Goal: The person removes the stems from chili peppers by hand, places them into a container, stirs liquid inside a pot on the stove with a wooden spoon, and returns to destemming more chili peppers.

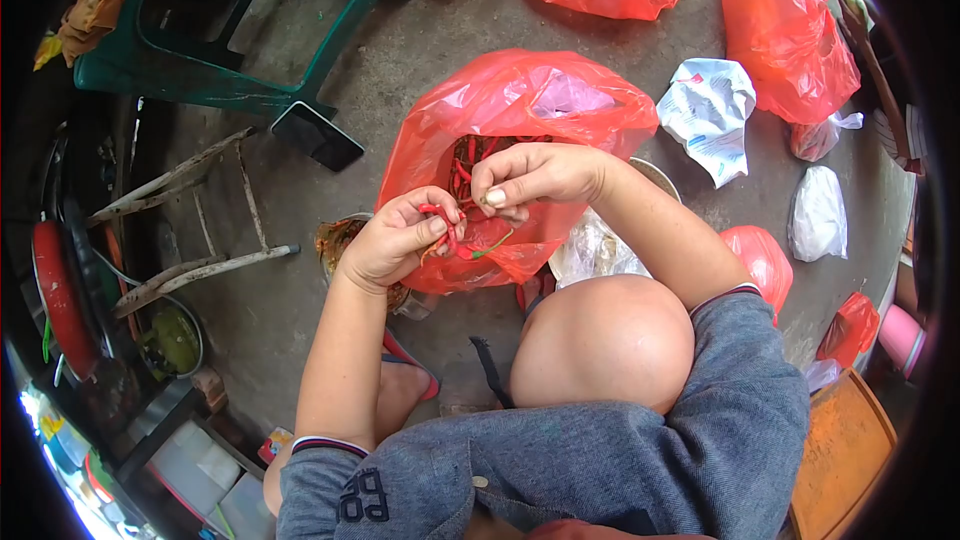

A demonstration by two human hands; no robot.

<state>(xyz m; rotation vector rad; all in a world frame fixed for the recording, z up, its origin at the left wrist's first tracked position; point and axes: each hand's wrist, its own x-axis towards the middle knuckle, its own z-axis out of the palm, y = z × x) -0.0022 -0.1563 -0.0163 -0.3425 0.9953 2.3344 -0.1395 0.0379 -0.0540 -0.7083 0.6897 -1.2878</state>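
Observation:
My left hand (398, 238) is closed around several red chilies (455, 235); a green stem sticks out to the right. Close beside it, my right hand (540, 178) pinches with thumb and forefinger on something small and greenish, perhaps a chili stem, too small to be sure. Both hands are over the mouth of an open red plastic bag (430, 145). More red chilies (480, 148) lie inside the bag, partly hidden by my right hand. Under my left forearm, a round container (340, 237) with dark reddish contents is partly covered.
A clear plastic bag (597, 248) sits in a container by my knee. Around the floor are a phone (318, 136), a green plastic chair (335, 35), a wooden frame (165, 285), a white printed bag (706, 115), more red bags (785, 40) and an orange board (845, 450).

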